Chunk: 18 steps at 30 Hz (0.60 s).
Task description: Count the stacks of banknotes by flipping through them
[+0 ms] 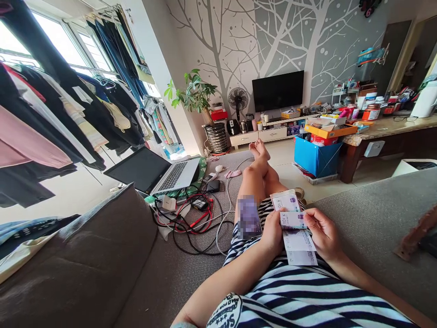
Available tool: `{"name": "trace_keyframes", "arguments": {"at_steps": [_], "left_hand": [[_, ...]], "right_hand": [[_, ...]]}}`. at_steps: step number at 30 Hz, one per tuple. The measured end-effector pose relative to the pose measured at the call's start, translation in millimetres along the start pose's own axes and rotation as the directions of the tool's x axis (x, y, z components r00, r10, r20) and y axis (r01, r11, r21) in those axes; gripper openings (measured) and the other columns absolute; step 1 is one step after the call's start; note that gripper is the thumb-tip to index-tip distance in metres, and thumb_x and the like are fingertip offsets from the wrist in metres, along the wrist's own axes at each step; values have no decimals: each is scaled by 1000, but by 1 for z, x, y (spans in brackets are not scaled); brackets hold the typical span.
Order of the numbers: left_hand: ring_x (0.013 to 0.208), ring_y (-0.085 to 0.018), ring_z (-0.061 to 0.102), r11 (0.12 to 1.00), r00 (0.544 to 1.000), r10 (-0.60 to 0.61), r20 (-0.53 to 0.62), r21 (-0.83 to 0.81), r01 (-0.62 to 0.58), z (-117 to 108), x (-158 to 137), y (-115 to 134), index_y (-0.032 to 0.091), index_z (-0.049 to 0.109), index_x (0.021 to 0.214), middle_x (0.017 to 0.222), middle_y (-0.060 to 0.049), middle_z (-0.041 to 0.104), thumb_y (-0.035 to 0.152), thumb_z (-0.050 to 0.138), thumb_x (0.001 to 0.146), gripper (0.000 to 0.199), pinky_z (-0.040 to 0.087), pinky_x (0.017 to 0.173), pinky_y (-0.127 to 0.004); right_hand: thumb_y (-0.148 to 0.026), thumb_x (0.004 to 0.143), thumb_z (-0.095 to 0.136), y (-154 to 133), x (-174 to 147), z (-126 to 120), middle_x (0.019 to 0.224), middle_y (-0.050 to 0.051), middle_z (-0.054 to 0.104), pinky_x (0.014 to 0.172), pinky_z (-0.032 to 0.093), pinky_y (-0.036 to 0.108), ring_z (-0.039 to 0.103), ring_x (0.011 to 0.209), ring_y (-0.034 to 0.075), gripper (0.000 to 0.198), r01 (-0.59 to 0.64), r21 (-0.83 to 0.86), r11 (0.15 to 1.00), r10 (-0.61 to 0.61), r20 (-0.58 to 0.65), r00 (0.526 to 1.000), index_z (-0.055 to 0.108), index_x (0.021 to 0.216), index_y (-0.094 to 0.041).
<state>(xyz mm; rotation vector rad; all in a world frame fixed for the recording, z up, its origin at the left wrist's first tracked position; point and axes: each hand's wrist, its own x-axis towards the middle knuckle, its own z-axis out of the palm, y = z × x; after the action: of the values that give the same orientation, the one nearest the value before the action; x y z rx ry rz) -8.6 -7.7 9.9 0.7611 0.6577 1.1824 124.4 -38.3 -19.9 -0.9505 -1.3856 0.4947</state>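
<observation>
My left hand (272, 231) is closed on the left edge of a bundle of banknote-like paper slips (300, 241), white with purple print. The bundle fans out above and below my fingers, over my lap. Across its middle lies one slip (292, 220), whose right end my right hand (322, 231) pinches between thumb and fingers. Further slips (286, 201) stick out beyond it at the top. To the left of my left hand, a flat purple rectangle (250, 216), blurred out, rests on my thigh; its kind cannot be made out.
On the grey sofa (194, 269) to my left are an open laptop (174, 175), tangled cables (201, 218) and a white charger (168, 203). A blue box (316, 157) stands on the floor beside a cluttered table (392, 125). Clothes (44, 105) hang at the left.
</observation>
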Motion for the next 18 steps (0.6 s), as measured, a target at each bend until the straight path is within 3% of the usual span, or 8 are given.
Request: {"name": "trace_keyframes", "arguments": {"at_steps": [4,9,13,18], "left_hand": [[70,-23,63,1000,1000,-16,1,-1,16,1,-1,1,17,67,69,61,-3,65,42,75,66,26,47,74,-34],[86,-31,71,998,1000,-30,4,-49,30,1,-1,-1,14,74,83,78,-9,75,42,78,63,34,52,83,-39],[90,-32,72,998,1000,-13,-17,-67,12,0,-1,-3,13,75,82,83,-11,77,40,79,63,34,53,87,-41],[89,-32,73,997,999,-6,-33,-74,4,1,-1,-2,13,76,84,89,-12,79,37,81,61,34,53,88,-42]], "right_hand": [[-46,99,55,0,1,0,66,-2,55,56,40,26,50,59,16,30,-9,9,1000,9,-1,1000,63,83,-22],[-49,100,54,-1,-1,-1,63,-1,56,55,40,27,50,57,15,34,-12,44,999,12,6,1000,65,82,-22],[-51,101,51,1,-1,-2,58,-2,55,57,41,28,52,55,16,37,-20,91,996,16,41,999,65,82,-22],[-54,92,65,10,6,-1,65,-2,57,58,42,27,54,60,16,34,-118,-11,993,117,-74,990,59,79,-23]]}}
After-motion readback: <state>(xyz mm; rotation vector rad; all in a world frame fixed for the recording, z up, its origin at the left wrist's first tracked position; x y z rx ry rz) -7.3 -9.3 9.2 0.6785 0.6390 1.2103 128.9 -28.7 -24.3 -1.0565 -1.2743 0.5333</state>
